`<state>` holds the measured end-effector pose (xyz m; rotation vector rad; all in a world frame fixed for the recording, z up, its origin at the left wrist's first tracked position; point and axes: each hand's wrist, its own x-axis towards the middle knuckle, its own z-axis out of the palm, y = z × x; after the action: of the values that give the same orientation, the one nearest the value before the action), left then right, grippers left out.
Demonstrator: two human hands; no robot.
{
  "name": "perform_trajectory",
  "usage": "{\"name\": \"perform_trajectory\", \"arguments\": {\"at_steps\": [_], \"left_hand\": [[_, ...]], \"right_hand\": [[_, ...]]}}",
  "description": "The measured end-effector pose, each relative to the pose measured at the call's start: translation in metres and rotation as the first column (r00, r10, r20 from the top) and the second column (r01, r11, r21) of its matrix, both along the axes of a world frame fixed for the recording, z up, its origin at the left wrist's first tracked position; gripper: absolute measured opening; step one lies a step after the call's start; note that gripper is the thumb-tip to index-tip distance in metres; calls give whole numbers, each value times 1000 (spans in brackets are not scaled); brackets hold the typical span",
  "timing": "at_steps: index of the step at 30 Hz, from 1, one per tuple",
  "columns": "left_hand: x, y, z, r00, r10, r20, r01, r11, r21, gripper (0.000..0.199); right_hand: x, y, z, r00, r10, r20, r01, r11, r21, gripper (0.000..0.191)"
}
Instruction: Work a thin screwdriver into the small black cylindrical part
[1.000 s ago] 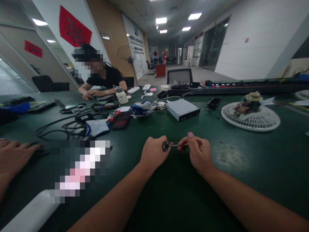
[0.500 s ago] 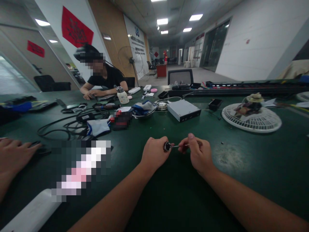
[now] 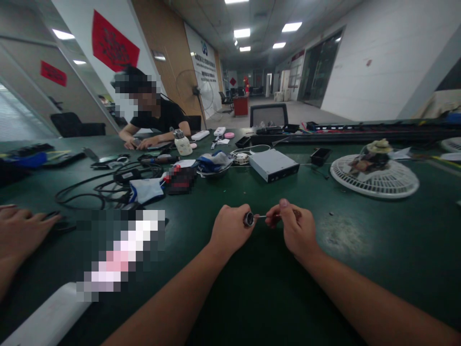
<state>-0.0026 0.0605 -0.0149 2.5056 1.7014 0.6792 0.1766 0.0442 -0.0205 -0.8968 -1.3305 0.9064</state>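
Observation:
My left hand (image 3: 230,229) pinches a small round dark-and-silver metal part (image 3: 248,219) at its fingertips, just above the green bench. A thin metal rod (image 3: 264,216) runs from that part across the short gap into my right hand (image 3: 293,228). Its far end disappears between the right thumb and fingers, so I cannot see how it ends. Both hands hover close together near the middle of the bench.
A white fan grille (image 3: 374,180) lies to the right, with parts on it. A grey metal box (image 3: 273,165) and black cables (image 3: 108,187) lie ahead. A co-worker (image 3: 158,115) sits across the bench. Another person's hand (image 3: 21,223) rests at the left edge.
My hands keep the same hold on the round part and rod, shifting only slightly. The co-worker's head has moved a little.

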Motion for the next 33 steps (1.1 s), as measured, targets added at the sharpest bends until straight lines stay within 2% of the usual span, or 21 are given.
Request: {"name": "perform_trajectory", "arguments": {"at_steps": [2,4,7,12,17,22,28,33], "left_hand": [[0,0,0,1000,-10,-6,10,1000,-5,23],[0,0,1,1000,3,-6,-3,1000,-7,23],[0,-1,2,1000,14,1,-14,1000,-5,26],[0,0,1,1000,-23,-2,23,1000,-2,25],[0,0,0,1000,-4,-20,4,1000,0,21],[0,-1,2,999,-21,-27,21,1000,1,21],[0,0,2,999,-8,-34,8,1000,2,23],[0,0,1,1000,-8,-22,8,1000,6,26]], "right_hand": [[0,0,1,1000,16,0,-16,1000,26,45],[-1,0,2,997,82,-8,-81,996,42,44],[-1,0,1,991,131,-27,-131,991,6,47],[0,-1,0,1000,20,13,-20,1000,12,48],[0,0,2,996,91,-19,-91,996,24,47],[-1,2,1,996,49,-71,-50,999,-11,49],[-1,0,2,988,140,-69,-141,990,-6,48],[0,0,0,999,31,-28,-31,999,-7,48]]}}
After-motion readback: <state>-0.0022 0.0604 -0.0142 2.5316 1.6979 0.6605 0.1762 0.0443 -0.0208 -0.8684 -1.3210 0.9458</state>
